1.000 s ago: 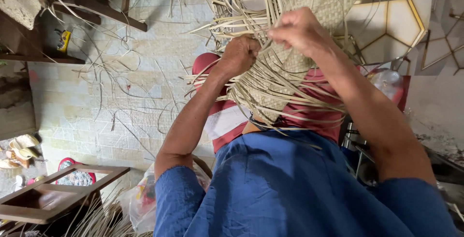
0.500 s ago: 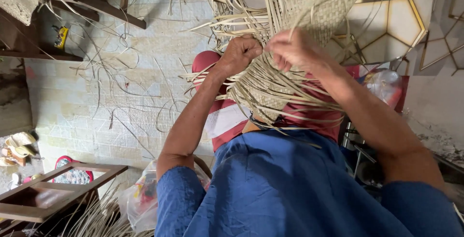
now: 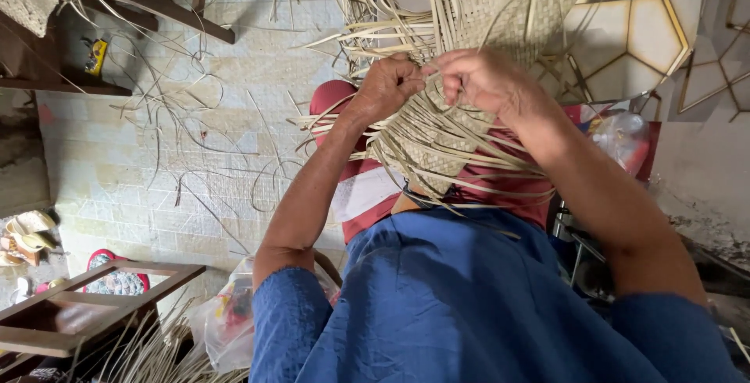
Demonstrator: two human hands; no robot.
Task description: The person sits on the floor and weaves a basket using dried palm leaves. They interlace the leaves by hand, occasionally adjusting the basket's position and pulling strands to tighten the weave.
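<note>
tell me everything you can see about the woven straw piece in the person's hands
The woven mat is pale tan, made of flat, narrow strips that look like dried reed or palm. Its middle is tightly plaited; many loose strips fan out unwoven at the edges and upward. It lies across the person's lap and rises toward the top of the view. The left hand and right hand both pinch strips near its centre.

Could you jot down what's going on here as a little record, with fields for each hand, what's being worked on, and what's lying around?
Left hand: gripping pale strips at the weave's edge
Right hand: pinching a strip, close beside the left
Work piece: half-woven mat of flat straw-coloured strips, loose ends fanning out
Lap: red cloth under the mat
Floor: pale tiles with scattered strips
Nearby: wooden frame, plastic bag
</note>
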